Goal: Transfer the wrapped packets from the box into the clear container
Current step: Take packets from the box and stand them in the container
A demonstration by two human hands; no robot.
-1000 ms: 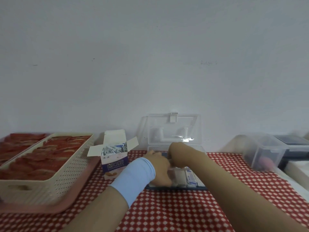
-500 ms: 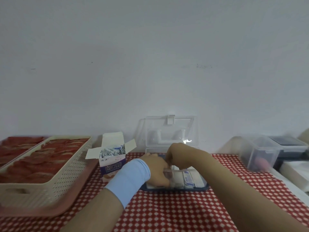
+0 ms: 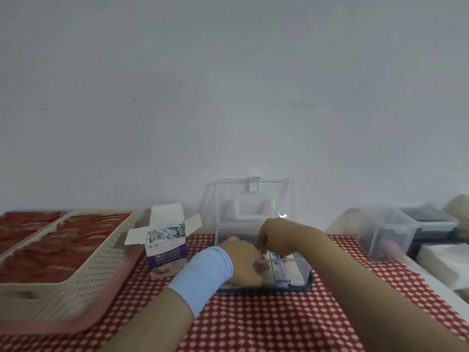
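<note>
Right hand (image 3: pixel 280 237) pinches packets (image 3: pixel 282 272) beside left hand (image 3: pixel 241 262) in clear container (image 3: pixel 303 269).

From my remote seat, the clear plastic hinged container (image 3: pixel 303 266) sits in the middle of the bench (image 3: pixel 253 326), which is covered with a red-and-white checked cloth. Its open lid (image 3: pixel 253 199) stands behind it, near the wall. Wrapped packets (image 3: pixel 281 273) stand in its right part. The left hand (image 3: pixel 243 262) lies in its left part, and the right hand (image 3: pixel 276 235) reaches over it from the right. Just left of it stands the open purple-and-white cardboard box (image 3: pixel 166 260), with more packets inside. Further left, a cream perforated plastic basket (image 3: pixel 83 265) rests on a pink tray (image 3: pixel 76 323). Well to the right is a clear lidded plastic tub (image 3: pixel 388 235).
</note>
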